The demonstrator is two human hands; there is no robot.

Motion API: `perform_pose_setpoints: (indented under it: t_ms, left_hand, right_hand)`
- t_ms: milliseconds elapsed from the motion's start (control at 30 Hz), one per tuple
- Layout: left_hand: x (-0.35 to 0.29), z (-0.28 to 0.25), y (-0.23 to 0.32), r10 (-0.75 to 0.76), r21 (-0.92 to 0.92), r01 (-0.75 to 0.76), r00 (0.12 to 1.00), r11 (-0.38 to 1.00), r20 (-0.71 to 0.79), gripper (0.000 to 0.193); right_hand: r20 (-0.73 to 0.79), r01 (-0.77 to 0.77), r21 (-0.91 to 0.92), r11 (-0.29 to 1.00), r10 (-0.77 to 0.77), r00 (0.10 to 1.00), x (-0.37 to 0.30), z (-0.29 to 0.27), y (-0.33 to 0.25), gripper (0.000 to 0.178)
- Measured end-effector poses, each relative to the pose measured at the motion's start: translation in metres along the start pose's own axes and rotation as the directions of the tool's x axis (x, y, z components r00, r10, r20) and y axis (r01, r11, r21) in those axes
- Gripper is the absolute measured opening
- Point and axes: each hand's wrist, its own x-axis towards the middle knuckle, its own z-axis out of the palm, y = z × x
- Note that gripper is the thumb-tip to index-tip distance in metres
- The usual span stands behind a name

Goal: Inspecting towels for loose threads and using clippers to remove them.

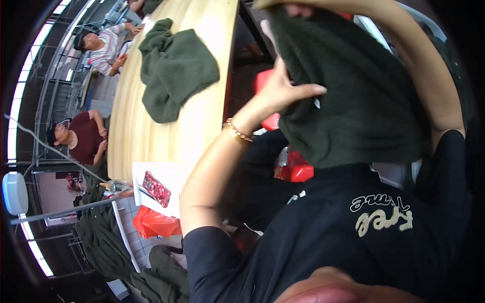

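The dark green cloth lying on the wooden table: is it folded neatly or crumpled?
Crumpled: the dark green cloth lies bunched in uneven folds on the wooden table.

Single view: head-worn fisheye, left camera of the pair. It looks steeply down and back along the wearer's own front; the black shirt (353, 237) fills the lower right, very close to the lens. The frame is strongly rolled, so the long wooden table (151, 126) runs up the picture left of the shirt, and its edges bow toward the rim.

The raised dark green cloth (353, 91) hangs directly above the shirt, close enough to block the upper right.

Beyond the table, at the far left rim, two seated people (86, 136) appear small and distant.

No second view, so no overlap to log.
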Motion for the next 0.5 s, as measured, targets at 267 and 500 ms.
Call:
perform_pose_setpoints:
  t_ms: [267, 500]
  left_hand:
    - [0.003, -0.010, 0.060, -0.215, -0.699, 0.400, 0.915, 0.593, 0.341, 0.059]
    - [-0.007, 0.005, 0.115, -0.198, -0.348, -0.025, 0.784, 0.937, -0.588, 0.034]
  right_hand:
    - [0.028, 0.494, -0.278, 0.824, -0.507, 0.861, 0.099, 0.104, -0.063, 0.017]
    - [-0.114, 0.491, -0.209, 0.845, -0.520, 0.846, 0.133, 0.057, -0.071, 0.024]
